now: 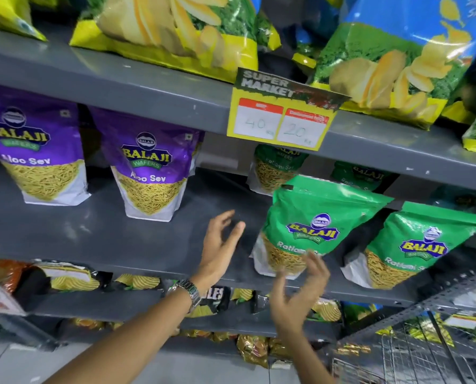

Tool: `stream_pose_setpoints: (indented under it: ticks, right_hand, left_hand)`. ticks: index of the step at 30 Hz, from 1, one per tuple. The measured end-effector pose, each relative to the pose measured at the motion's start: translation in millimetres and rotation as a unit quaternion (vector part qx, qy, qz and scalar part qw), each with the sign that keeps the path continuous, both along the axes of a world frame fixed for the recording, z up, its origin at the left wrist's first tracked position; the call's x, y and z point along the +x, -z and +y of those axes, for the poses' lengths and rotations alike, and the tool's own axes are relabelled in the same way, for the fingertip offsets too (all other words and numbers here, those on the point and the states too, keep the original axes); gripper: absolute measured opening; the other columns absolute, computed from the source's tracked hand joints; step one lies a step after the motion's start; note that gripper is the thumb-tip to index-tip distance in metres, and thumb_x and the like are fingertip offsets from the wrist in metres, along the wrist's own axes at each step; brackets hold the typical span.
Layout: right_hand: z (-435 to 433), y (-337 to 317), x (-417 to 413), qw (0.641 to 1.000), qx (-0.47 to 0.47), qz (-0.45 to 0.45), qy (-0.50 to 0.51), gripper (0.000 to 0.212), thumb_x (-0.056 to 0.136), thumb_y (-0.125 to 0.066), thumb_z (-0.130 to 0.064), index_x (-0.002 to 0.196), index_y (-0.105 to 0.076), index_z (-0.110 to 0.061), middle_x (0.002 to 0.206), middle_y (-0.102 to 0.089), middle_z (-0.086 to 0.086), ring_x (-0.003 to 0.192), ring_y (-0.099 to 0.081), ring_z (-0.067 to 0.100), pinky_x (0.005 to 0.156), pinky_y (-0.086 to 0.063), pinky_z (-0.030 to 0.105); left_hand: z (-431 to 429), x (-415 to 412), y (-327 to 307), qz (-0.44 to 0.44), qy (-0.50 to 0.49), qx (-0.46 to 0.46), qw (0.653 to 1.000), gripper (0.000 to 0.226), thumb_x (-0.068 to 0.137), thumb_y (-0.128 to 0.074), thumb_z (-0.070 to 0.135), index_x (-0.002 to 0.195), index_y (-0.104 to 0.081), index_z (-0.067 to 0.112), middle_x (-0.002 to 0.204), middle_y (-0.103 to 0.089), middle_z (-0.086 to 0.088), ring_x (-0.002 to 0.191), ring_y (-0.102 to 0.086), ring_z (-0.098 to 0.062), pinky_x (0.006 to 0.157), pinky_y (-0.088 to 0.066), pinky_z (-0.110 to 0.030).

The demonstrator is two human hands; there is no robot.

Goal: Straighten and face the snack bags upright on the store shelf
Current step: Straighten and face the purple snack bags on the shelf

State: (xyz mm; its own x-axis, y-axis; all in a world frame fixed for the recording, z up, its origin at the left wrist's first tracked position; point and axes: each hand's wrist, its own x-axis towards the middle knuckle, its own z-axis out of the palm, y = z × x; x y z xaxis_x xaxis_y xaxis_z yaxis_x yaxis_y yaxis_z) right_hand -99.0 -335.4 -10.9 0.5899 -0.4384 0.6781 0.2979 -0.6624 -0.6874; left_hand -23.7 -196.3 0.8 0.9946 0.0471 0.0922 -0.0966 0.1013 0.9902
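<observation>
Green snack bag (311, 228) stands at the shelf (98, 234) front, leaning left, between both empty hands: right hand (297, 295) nearer at its bottom edge, left hand (220, 248) just left, fingers (315, 261) spread apart.

1. Bare shelf (98, 234) lies open between the purple bag (152, 173) and the green bag (311, 228).
2. A price tag (281, 117) hangs over that gap from above.
3. Further green bags (414, 248) crowd the right.

Purple bags (151, 173) read "BALAJI WAFERS Aloo Sev"; shelf tag (282, 112) reads "SUPER MARKET", 40, 20.
</observation>
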Motion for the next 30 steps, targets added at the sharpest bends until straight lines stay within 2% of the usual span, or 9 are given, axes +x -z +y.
stream_pose_setpoints:
  ticks: [3,5,8,11,14,18,20,23,30]
  right_hand:
    - [53,1,21,0.984,-0.099,0.050,-0.139,0.031,0.089,-0.052,-0.037,0.113,-0.053,-0.018,0.119,-0.051,-0.004,0.118,-0.045,0.007,0.099,-0.036,0.027]
    - [91,-5,50,0.971,-0.119,0.103,-0.182,0.031,0.091,-0.049,-0.042,0.114,-0.053,-0.021,0.119,-0.052,-0.004,0.114,-0.047,0.007,0.096,-0.037,0.026]
    - [147,-24,103,0.934,0.109,0.239,-0.244,0.038,0.090,-0.059,-0.029,0.124,-0.049,-0.016,0.126,-0.054,0.002,0.114,-0.050,0.013,0.097,-0.037,0.025]
    - [183,-49,144,0.849,0.363,0.283,-0.262,0.020,0.095,-0.050,-0.023,0.115,-0.051,-0.020,0.111,-0.057,-0.003,0.107,-0.051,0.011,0.091,-0.043,0.026]
    - [195,-59,169,0.815,0.433,0.279,-0.265,0.020,0.097,-0.041,-0.034,0.111,-0.052,-0.028,0.091,-0.057,-0.013,0.085,-0.053,0.002,0.072,-0.040,0.020]
    - [204,-59,179,0.824,0.399,0.316,-0.248,0.019,0.096,-0.041,-0.036,0.105,-0.053,-0.023,0.087,-0.055,-0.002,0.077,-0.050,0.011,0.066,-0.040,0.024]
    - [206,-57,177,0.837,0.391,0.298,-0.242,0.018,0.097,-0.041,-0.035,0.095,-0.056,-0.023,0.087,-0.056,-0.002,0.076,-0.051,0.010,0.064,-0.044,0.022]
    - [208,-54,166,0.851,0.386,0.270,-0.233,0.020,0.097,-0.041,-0.035,0.087,-0.056,-0.026,0.086,-0.058,-0.005,0.076,-0.055,0.006,0.062,-0.047,0.020]
    - [208,-45,127,0.862,0.379,0.253,-0.220,0.024,0.097,-0.042,-0.037,0.103,-0.056,-0.017,0.093,-0.063,-0.001,0.083,-0.059,0.010,0.074,-0.051,0.030]
  left_hand:
    - [60,14,1,-0.042,-0.173,-0.028,0.984,0.018,0.087,-0.059,0.017,0.104,-0.056,0.023,0.108,-0.061,-0.001,0.100,-0.059,-0.014,0.089,-0.049,-0.037]
    - [107,26,0,-0.054,-0.293,-0.052,0.953,0.018,0.084,-0.056,0.006,0.099,-0.055,0.014,0.093,-0.062,-0.007,0.084,-0.059,-0.007,0.078,-0.045,-0.021]
    - [174,55,1,-0.046,-0.381,-0.090,0.919,0.025,0.086,-0.051,0.000,0.111,-0.051,-0.003,0.086,-0.057,-0.002,0.079,-0.058,0.002,0.072,-0.043,-0.009]
    - [220,89,-1,0.044,-0.299,-0.095,0.949,0.031,0.095,-0.046,0.012,0.124,-0.043,0.003,0.102,-0.049,-0.002,0.096,-0.048,-0.009,0.095,-0.042,-0.024]
    - [241,117,1,0.128,-0.140,-0.025,0.982,0.043,0.098,-0.035,0.036,0.134,-0.039,0.014,0.136,-0.045,-0.001,0.126,-0.041,-0.016,0.112,-0.031,-0.047]
    - [243,127,0,0.170,0.011,-0.066,0.983,0.051,0.094,-0.031,0.050,0.134,-0.045,0.021,0.141,-0.049,-0.002,0.125,-0.048,-0.018,0.103,-0.039,-0.038]
    - [245,127,1,0.167,0.019,-0.065,0.984,0.051,0.093,-0.032,0.052,0.133,-0.046,0.023,0.138,-0.052,-0.002,0.121,-0.051,-0.018,0.096,-0.042,-0.036]
    - [249,122,5,0.166,0.014,-0.034,0.986,0.053,0.091,-0.034,0.056,0.134,-0.044,0.026,0.142,-0.048,-0.001,0.128,-0.047,-0.023,0.103,-0.041,-0.043]
    - [261,83,8,0.157,0.067,-0.038,0.985,0.023,0.086,-0.040,0.060,0.097,-0.056,0.048,0.111,-0.060,0.016,0.114,-0.055,-0.015,0.102,-0.044,-0.050]
